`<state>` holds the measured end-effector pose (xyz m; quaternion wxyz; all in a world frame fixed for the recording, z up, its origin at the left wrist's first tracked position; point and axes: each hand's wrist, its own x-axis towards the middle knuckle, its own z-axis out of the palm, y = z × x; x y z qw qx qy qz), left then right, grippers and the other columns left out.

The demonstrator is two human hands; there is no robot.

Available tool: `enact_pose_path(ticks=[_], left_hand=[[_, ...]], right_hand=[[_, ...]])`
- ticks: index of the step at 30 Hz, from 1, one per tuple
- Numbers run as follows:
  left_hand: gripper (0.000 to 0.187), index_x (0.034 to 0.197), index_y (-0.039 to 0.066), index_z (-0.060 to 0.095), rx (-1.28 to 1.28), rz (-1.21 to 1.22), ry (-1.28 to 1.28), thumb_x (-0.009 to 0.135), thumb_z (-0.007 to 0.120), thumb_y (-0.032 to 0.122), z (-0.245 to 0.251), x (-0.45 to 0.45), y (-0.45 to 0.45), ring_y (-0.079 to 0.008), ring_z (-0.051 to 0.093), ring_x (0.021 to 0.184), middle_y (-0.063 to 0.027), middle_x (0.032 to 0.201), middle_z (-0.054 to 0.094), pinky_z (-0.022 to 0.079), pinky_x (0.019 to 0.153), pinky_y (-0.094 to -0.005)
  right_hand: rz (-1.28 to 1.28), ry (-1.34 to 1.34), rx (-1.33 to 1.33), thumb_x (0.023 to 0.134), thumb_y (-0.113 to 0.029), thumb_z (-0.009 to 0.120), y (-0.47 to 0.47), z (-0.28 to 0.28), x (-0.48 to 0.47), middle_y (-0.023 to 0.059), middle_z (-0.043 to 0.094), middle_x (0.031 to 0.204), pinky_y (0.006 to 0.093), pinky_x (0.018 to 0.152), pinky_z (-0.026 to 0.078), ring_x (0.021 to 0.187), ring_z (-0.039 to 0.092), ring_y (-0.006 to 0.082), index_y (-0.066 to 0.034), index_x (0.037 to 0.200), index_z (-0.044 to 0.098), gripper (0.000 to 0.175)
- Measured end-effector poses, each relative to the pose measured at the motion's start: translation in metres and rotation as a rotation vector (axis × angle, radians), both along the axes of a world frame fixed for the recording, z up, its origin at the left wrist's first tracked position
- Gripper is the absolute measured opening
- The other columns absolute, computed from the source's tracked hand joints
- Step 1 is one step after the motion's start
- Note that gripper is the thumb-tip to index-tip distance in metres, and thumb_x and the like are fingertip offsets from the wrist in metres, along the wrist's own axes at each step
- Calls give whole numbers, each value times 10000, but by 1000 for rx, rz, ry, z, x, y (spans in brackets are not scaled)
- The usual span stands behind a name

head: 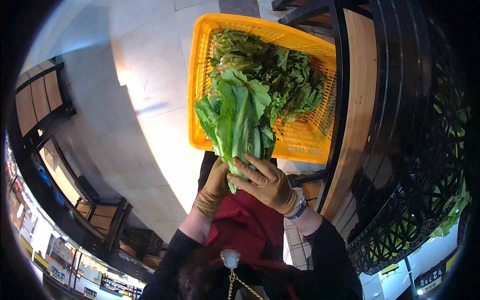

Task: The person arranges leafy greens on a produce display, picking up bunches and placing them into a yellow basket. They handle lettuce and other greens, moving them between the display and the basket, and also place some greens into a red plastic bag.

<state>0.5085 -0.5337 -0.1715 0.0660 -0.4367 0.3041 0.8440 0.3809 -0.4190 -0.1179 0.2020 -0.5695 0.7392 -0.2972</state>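
Observation:
A head of romaine lettuce [240, 116] lies between my two gloved hands, its leaves pointing away from me over the near edge of a yellow plastic basket [300, 153]. My left hand [215, 183], in a tan rubber glove, grips the stem end from the left; its fingers are mostly hidden behind the leaves. Across the lower leaves spread the fingers of my right hand [268, 182], gloved alike and pressing on them from the right. Inside the basket, loose, wilted-looking leafy greens [288, 82] are heaped toward the far side.
At the right runs a dark display stand with a wooden edge board [354, 112], beside the basket. Black lattice baskets [393, 225] with greens sit on it. Pale floor tiles [150, 93] stretch to the left, with wooden-slat racks [39, 97] beyond. A red apron [247, 221] covers my front.

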Motion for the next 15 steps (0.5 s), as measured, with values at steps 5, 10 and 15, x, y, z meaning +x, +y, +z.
enact_pose_path(ticks=[5,10,15], left_hand=[[511,1254,18,460,416,269,167,924,388,402,0,13,-13,-246,498,1128,-127,1251,512,401,961,-355],[683,1368,35,299,404,102,111,908,413,529,-4,21,-24,-239,459,1178,-108,1317,443,378,994,-355],[611,1283,18,429,507,172,101,868,560,448,-14,37,-37,-213,524,1080,-113,1192,544,414,950,-319]], right_hand=[[51,5,-27,813,-149,557,-7,8,1,61,481,1311,322,896,459,1241,406,239,-147,1096,620,291],[243,62,-26,789,-169,557,-24,5,6,91,534,1239,292,843,463,1170,459,231,-106,1047,629,275],[451,220,-18,789,-184,512,-42,-1,13,150,581,1130,328,792,462,1074,512,283,2,1016,612,310]])
